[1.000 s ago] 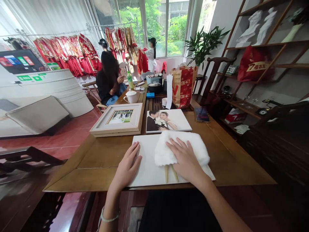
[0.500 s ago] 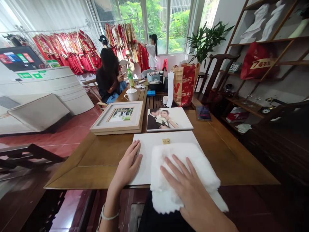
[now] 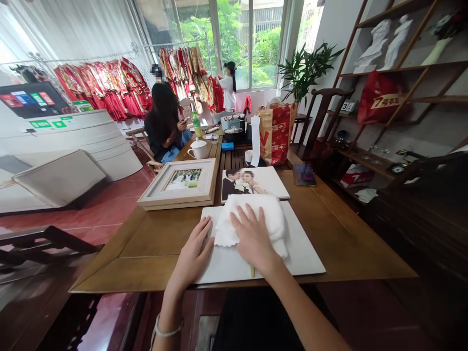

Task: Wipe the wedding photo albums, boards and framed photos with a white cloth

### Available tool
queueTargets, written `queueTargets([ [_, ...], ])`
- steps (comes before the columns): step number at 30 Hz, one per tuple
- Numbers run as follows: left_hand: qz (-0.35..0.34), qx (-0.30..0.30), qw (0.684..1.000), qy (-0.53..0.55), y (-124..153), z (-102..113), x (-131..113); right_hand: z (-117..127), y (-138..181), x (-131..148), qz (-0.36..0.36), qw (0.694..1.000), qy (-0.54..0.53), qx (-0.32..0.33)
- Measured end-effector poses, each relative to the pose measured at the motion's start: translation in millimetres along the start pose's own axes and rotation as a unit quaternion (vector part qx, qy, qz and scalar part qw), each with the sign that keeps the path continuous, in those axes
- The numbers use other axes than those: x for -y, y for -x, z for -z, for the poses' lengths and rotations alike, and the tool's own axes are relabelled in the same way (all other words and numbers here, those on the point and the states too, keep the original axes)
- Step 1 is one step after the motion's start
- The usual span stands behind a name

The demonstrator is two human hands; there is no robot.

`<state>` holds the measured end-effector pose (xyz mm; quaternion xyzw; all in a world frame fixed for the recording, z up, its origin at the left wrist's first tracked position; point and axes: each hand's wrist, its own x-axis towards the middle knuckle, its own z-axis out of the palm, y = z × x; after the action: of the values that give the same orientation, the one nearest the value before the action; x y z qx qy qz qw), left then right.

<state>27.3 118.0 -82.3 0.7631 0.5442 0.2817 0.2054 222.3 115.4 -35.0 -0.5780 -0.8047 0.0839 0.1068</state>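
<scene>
A white rectangular board [image 3: 303,261] lies flat on the wooden table in front of me. On it is a folded white fluffy cloth [image 3: 272,214], which covers the board's upper middle. My right hand [image 3: 253,239] rests on this cloth with fingers stretched and spread, pressing it against the board. At the board's left edge lies my left hand [image 3: 195,253], open, its fingers extended along the edge. Below my right palm, a narrow yellowish piece [image 3: 252,271] shows on the board; the rest of it is hidden.
Beyond the board lie a couple's photo panel [image 3: 270,180] and a pale framed picture [image 3: 179,183]. Farther back are a lidded white cup [image 3: 198,148], a blue box [image 3: 227,146] and a red-and-brown paper bag [image 3: 276,134]. A seated person [image 3: 164,122] is at the table's far left.
My right hand has slid the cloth away from me and slightly left, off the near edge and over the small gold-coloured fitting at the top. My left hand stays by the left edge.
</scene>
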Motion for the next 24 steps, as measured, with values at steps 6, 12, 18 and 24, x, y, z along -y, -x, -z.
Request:
queueTargets([
  [6,0.009,0.006,1.0,0.005,0.6,-0.6,-2.9,4.3,78.6,8.2,0.096,0.993,-0.042,0.057],
  [12,0.011,0.001,1.0,0.014,0.2,0.3,-4.2,13.3,74.8,-13.5,0.123,0.987,-0.073,0.076],
  [18,-0.003,0.004,1.0,0.014,0.3,0.0,0.6,4.5,0.9,-2.7,0.035,0.999,-0.016,0.014],
  [24,0.008,0.01,0.999,0.039,0.7,1.2,0.6,-6.3,28.4,32.6,0.033,0.999,0.001,0.011],
])
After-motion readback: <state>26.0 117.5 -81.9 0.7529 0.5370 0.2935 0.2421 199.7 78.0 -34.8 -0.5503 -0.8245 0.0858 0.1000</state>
